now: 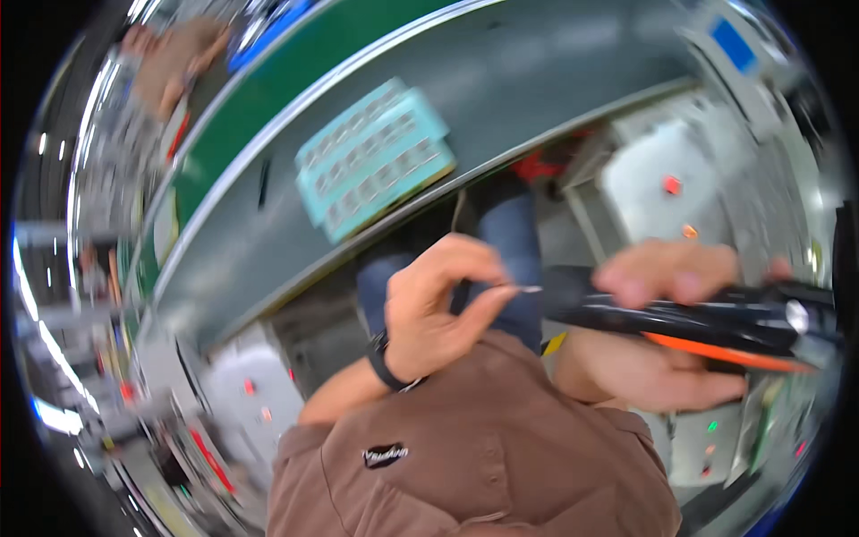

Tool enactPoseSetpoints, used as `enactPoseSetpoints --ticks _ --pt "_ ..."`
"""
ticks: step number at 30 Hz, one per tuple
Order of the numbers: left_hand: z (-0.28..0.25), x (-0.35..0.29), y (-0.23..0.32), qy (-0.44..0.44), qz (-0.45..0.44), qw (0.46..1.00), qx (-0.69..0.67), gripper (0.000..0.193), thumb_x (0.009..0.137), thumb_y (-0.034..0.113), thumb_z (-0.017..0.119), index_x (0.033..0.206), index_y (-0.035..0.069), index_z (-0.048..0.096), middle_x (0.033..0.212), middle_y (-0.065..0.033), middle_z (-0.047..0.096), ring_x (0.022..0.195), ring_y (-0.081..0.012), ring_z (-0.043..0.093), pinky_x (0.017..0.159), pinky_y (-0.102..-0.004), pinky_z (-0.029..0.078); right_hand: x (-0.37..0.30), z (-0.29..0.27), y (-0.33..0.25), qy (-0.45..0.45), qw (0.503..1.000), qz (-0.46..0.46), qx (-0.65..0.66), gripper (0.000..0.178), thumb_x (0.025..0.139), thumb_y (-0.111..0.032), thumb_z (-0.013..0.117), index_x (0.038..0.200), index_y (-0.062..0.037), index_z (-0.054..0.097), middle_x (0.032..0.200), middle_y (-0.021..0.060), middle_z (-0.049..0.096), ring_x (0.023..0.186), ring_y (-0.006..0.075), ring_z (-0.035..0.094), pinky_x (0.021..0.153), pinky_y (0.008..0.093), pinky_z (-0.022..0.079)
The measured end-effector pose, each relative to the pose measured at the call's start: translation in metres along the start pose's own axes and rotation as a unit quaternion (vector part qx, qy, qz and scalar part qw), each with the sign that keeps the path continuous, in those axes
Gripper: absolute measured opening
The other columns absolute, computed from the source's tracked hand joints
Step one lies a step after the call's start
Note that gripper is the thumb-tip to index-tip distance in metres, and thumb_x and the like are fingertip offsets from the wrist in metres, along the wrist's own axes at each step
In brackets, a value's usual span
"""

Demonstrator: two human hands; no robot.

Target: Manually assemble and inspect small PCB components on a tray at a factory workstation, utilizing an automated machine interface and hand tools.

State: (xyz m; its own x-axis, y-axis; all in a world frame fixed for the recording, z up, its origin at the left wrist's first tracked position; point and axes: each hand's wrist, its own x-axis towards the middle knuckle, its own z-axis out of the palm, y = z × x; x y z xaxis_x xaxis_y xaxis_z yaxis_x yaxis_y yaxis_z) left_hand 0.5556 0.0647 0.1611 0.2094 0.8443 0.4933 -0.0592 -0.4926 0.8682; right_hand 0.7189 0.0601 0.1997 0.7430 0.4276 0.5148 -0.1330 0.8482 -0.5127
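Observation:
My right hand (667,273) wraps round a glossy black cylindrical tool with an orange strip along its side, which looks like an electric screwdriver (716,313). It lies sideways, its narrow end facing left. My left hand (443,304), with a black band at the wrist, is closed in a pinch. Thumb and forefinger meet at a thin pale metal bit (530,289) by the tool's narrow end. Motion blur hides whether the bit is joined to the tool. Beyond my hands, a teal tray (376,192) with rows of small parts lies on the grey bench (501,67).
A thin dark stick-like item (264,183) lies left of the tray. Pale machine housings with red buttons stand at the right (658,179) and lower left (250,385). A green strip (242,116) runs along the bench's far side. Another person (170,72) is at the upper left.

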Motion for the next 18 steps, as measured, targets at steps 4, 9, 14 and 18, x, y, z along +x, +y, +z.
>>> enactPoseSetpoints --ticks 4,9,14,18 --pt "-0.033 0.008 0.002 -0.007 0.006 0.998 0.057 0.052 0.070 -0.004 0.077 0.115 0.003 0.055 0.113 -0.0136 0.053 0.089 -0.0186 0.062 0.072 -0.0284 0.049 -0.002 0.049 0.021 -0.160 0.973 0.048 0.162 0.062 0.086 -0.048 0.043 0.122 0.0022 0.044 0.088 0.0095 0.047 0.059 0.0160 0.043 0.049 0.0290 0.034" --pt "-0.080 -0.006 -0.005 0.061 -0.041 0.990 0.123 0.061 0.066 0.001 0.080 0.120 0.004 0.053 0.115 -0.0128 0.053 0.087 -0.0180 0.062 0.071 -0.0285 0.049 -0.024 0.085 0.050 -0.151 0.960 0.058 0.229 0.050 0.079 -0.039 0.052 0.106 0.0039 0.049 0.084 0.0084 0.046 0.055 0.0130 0.040 0.049 0.0261 0.031" --pt "-0.120 -0.022 -0.021 0.129 -0.067 0.982 0.123 0.044 0.068 -0.002 0.076 0.109 -0.001 0.059 0.104 -0.0138 0.059 0.082 -0.0179 0.060 0.070 -0.0291 0.049 -0.047 0.108 0.069 -0.177 0.979 0.050 0.087 0.042 0.073 -0.042 0.053 0.087 -0.0026 0.050 0.083 0.0075 0.046 0.056 0.0142 0.041 0.050 0.0286 0.031" --pt "-0.135 -0.020 -0.026 0.160 -0.087 0.983 0.036 0.037 0.070 -0.003 0.075 0.105 -0.001 0.065 0.094 -0.0115 0.061 0.072 -0.0144 0.060 0.064 -0.0248 0.049 -0.067 0.128 0.084 -0.223 0.967 0.075 0.102 0.038 0.073 -0.042 0.052 0.077 -0.0048 0.047 0.084 0.0073 0.047 0.056 0.0148 0.042 0.050 0.0294 0.032"
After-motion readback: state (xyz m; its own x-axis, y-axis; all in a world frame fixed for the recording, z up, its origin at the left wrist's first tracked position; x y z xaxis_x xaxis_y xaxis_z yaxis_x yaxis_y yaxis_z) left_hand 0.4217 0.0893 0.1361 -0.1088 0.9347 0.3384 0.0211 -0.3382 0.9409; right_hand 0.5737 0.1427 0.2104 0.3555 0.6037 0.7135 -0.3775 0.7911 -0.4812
